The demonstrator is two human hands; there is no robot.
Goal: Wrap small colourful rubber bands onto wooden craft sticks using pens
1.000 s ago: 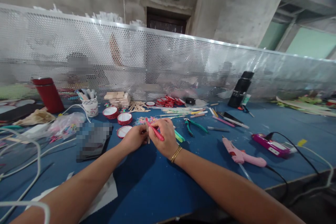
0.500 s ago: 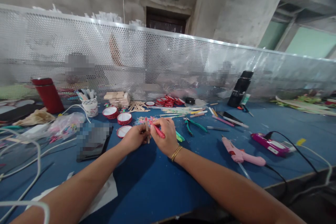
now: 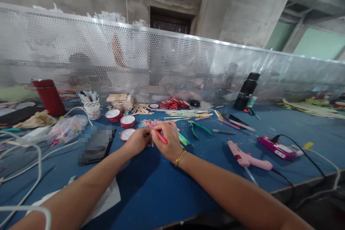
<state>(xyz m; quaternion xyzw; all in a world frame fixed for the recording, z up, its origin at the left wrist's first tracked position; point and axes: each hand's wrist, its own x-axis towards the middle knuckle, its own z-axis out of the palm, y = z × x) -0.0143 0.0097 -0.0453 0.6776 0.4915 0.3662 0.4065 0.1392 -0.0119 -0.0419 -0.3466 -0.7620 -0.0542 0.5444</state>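
My left hand (image 3: 137,141) is closed around a thin wooden craft stick (image 3: 152,144), held upright above the blue table. My right hand (image 3: 172,143), with a gold bracelet at the wrist, grips a red marker pen (image 3: 160,136). The pen's tip meets or nearly meets the stick's upper end; contact is hard to make out. Most of the stick is hidden by my fingers and the pen. Small colourful pieces (image 3: 147,124) lie just behind the hands. Beside my left hand sits a round red-rimmed white disc (image 3: 126,134).
Green-handled pliers (image 3: 201,128), a pink glue gun (image 3: 249,160) and a purple device (image 3: 280,149) with cords lie to the right. On the left are a tablet-like dark device (image 3: 98,147), a pen cup (image 3: 92,109) and white cables. Loose wooden sticks (image 3: 141,109) lie at the back.
My right hand and the pen have shifted slightly left, so the pen now crosses in front of the stick's upper part. My left hand stays nearly still.
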